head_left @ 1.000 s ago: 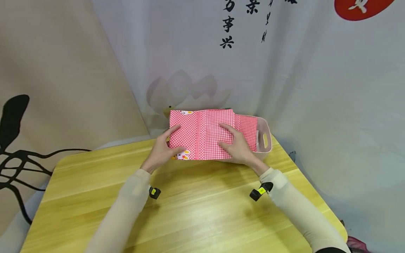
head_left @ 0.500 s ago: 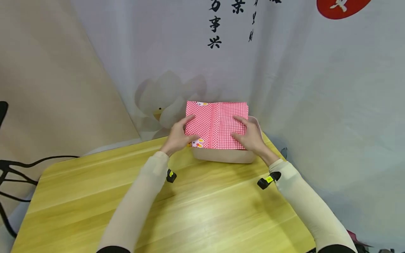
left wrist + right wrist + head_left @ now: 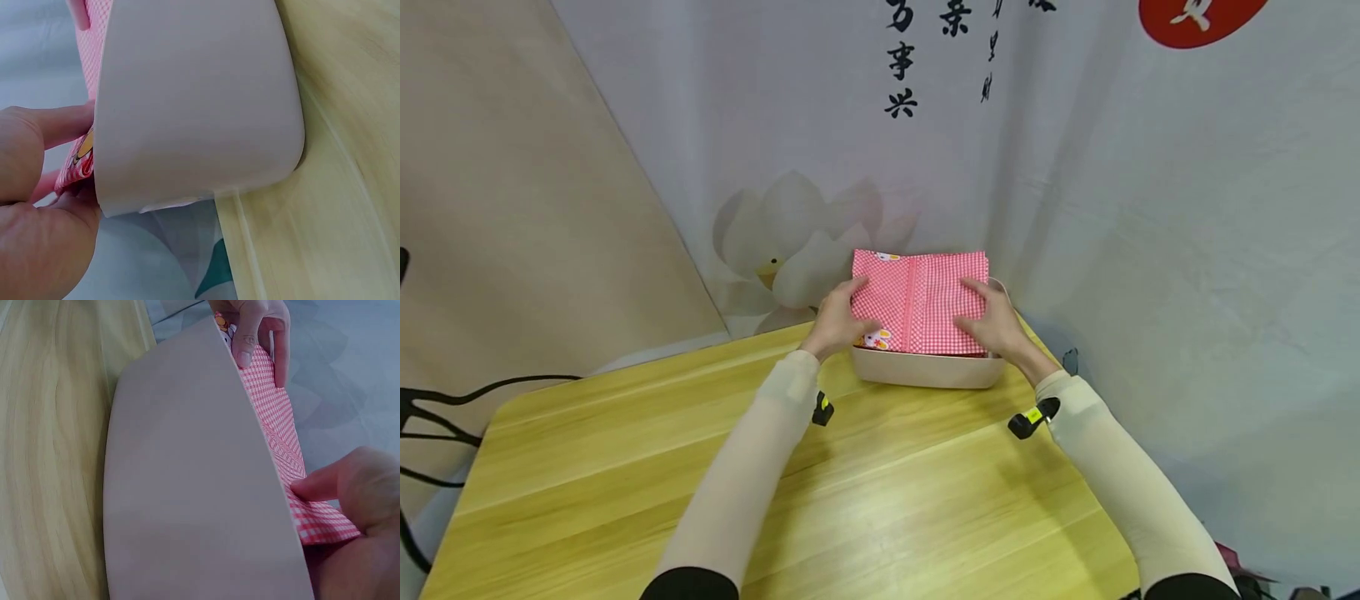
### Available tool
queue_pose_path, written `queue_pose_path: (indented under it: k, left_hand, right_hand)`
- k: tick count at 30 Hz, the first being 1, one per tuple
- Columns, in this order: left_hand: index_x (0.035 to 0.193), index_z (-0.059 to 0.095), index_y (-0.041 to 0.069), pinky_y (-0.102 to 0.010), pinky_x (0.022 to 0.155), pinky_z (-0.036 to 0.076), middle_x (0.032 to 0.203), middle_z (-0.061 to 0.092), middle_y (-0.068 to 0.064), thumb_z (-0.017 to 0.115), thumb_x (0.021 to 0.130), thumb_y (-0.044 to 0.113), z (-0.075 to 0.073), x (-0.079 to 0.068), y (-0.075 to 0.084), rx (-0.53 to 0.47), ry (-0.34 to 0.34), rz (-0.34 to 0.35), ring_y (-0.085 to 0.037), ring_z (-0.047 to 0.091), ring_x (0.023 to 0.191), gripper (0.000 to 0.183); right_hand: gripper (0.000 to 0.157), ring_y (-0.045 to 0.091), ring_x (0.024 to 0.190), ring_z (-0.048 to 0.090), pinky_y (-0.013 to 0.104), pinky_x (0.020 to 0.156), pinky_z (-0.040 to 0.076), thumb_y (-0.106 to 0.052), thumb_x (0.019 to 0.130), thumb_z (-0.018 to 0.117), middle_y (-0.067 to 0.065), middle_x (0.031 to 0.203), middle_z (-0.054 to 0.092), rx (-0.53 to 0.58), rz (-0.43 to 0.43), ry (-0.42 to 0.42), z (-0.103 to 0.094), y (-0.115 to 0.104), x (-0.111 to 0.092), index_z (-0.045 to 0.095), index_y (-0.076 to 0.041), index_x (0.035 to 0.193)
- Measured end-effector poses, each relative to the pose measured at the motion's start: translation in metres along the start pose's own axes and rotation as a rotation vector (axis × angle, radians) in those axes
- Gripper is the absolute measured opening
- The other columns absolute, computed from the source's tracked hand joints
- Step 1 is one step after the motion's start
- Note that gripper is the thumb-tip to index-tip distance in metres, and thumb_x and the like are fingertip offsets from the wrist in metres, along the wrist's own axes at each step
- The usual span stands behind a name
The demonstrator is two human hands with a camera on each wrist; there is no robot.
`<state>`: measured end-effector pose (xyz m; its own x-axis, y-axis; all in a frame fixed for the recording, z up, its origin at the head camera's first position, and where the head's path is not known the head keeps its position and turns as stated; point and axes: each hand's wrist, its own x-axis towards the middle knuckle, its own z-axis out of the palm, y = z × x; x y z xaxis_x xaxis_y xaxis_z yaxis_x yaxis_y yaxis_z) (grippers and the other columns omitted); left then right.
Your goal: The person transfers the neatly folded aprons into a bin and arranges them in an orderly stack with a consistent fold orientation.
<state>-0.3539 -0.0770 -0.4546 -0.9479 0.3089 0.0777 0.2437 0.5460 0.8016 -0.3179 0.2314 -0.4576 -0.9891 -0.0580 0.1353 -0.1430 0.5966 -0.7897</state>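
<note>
A folded pink-and-white checked cloth [image 3: 921,300] with rabbit prints at its left corners lies at the mouth of a beige plastic basket [image 3: 925,369] in the head view. My left hand [image 3: 838,321] grips its left edge, thumb on top and other fingers around the side. On the opposite edge, my right hand [image 3: 998,325] holds it in the same manner. Close up in the left wrist view, the cloth's corner [image 3: 81,156] sits right at the basket's rim. From the right wrist, the checked fabric [image 3: 272,406] stretches between both hands along the rim. The basket's inside is mostly hidden.
The basket stands near the back edge of a wooden table [image 3: 887,492]. Behind hangs a pale curtain [image 3: 1075,208] with black characters and a lotus print. A black wire-like stand [image 3: 445,417] is at the left.
Both hands have carried the cloth rightward until it lies over the basket, covering another checked cloth seen inside earlier. In the last half second it has lowered slightly. The head view has shifted.
</note>
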Motion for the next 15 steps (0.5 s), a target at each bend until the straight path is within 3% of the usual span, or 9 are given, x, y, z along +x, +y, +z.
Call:
queue_pose_path:
  k: [9, 15]
  left_hand:
    - [0.177, 0.034, 0.004, -0.052, 0.143, 0.032, 0.183, 0.037, -0.019, 0.085, 0.102, 0.014, 0.0035, 0.0023, 0.0035, 0.074, -0.066, -0.062, -0.039, 0.036, 0.171, 0.092]
    - [0.175, 0.034, 0.001, -0.053, 0.142, 0.034, 0.182, 0.037, -0.022, 0.085, 0.102, 0.014, 0.0032, 0.0033, 0.0049, 0.1, -0.096, -0.062, -0.041, 0.037, 0.17, 0.09]
  right_hand:
    - [0.082, 0.05, 0.156, 0.052, 0.062, 0.133, 0.044, -0.006, 0.1, 0.079, 0.032, 0.173, 0.043, -0.02, 0.071, -0.066, -0.0003, 0.0064, 0.0039, 0.042, -0.003, 0.173]
    - [0.082, 0.051, 0.165, 0.04, 0.061, 0.14, 0.034, -0.007, 0.1, 0.08, 0.034, 0.183, 0.022, -0.046, 0.095, -0.089, -0.0021, 0.0069, 0.0049, 0.042, 0.001, 0.171]
